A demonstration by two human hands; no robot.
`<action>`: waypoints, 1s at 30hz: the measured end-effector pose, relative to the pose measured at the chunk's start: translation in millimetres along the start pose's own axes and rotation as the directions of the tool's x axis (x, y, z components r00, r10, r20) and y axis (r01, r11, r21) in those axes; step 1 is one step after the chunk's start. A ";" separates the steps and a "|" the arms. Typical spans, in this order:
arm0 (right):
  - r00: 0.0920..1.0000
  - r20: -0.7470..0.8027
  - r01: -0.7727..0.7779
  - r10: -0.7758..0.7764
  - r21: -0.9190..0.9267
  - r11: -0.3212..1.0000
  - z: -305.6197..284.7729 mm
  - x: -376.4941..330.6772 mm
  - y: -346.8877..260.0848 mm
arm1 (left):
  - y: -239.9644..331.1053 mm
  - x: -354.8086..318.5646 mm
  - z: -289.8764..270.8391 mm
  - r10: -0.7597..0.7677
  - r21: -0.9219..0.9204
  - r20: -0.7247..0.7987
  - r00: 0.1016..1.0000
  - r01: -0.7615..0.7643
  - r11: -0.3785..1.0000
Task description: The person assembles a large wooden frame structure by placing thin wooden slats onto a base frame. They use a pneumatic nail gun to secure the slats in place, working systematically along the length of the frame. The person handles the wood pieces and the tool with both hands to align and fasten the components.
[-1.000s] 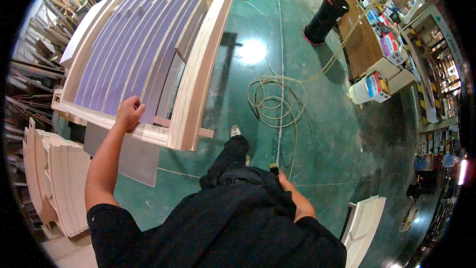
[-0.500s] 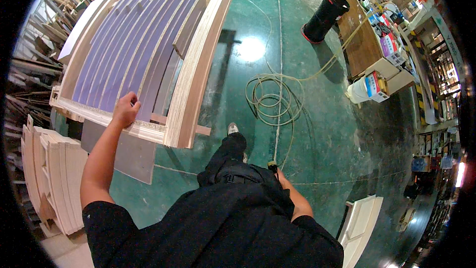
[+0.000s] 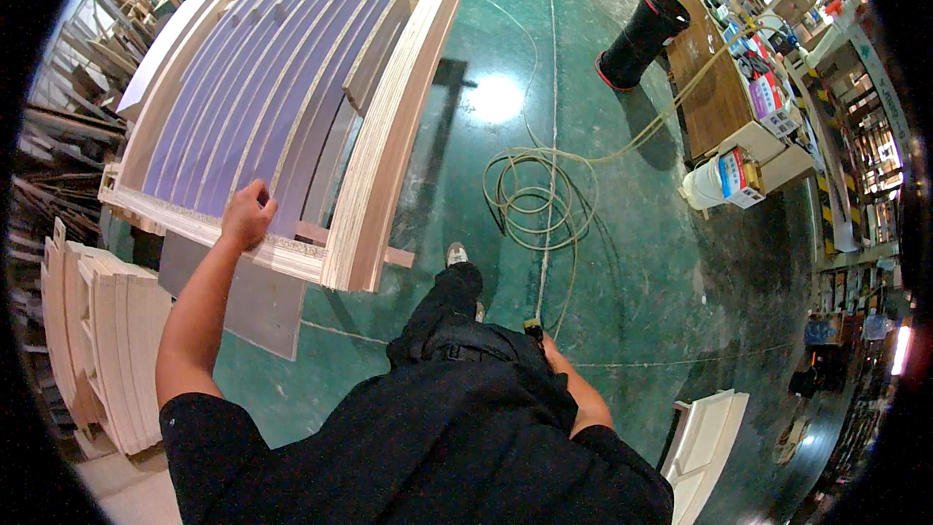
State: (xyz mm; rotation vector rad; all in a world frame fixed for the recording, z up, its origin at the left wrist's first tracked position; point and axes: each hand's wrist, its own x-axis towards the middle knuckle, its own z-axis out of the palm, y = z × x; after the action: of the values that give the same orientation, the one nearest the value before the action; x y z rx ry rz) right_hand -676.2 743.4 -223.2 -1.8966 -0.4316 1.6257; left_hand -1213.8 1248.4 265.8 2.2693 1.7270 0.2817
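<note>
Head view: hose [image 3: 489,192] lies on green floor [image 3: 622,262], left hand [image 3: 249,217] curls by wooden frame [image 3: 389,122], grip unclear, right hand [image 3: 551,343] holds tool [image 3: 534,331].

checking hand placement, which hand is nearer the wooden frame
The left hand, at the near edge of the wooden frame; the right hand is off to the right.

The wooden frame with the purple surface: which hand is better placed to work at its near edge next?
Probably the left: the left hand is at the near edge of the wooden frame. The right hand, partly hidden, is well away from it, with a small dark object.
</note>
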 end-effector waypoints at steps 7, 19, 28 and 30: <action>0.980 -0.078 0.142 -0.182 -0.367 0.919 -9.0 3.0 14.5 | -6.3 -2.0 3.2 -0.005 -0.018 -0.018 1.000 0.005 1.000; 0.999 -0.041 -0.020 0.034 0.303 0.953 7.3 -67.5 -77.4 | -32.7 -4.4 8.4 -0.023 -0.160 -0.060 0.998 0.013 0.987; 0.982 -0.191 0.032 -0.010 0.113 0.993 -22.1 -53.2 -90.5 | -61.4 20.8 24.1 -0.053 -0.384 -0.147 0.988 -0.007 0.923; 0.992 -0.109 -0.048 0.058 0.088 0.995 -42.4 -28.4 -87.4 | -87.7 4.9 26.7 -0.143 -0.379 -0.159 0.977 0.073 0.923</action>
State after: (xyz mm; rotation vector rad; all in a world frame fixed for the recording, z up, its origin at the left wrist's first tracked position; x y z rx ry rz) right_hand -629.0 784.0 -143.5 -1.9380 -0.2632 1.5371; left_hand -1283.8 1272.3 211.4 1.9164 1.7047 0.7487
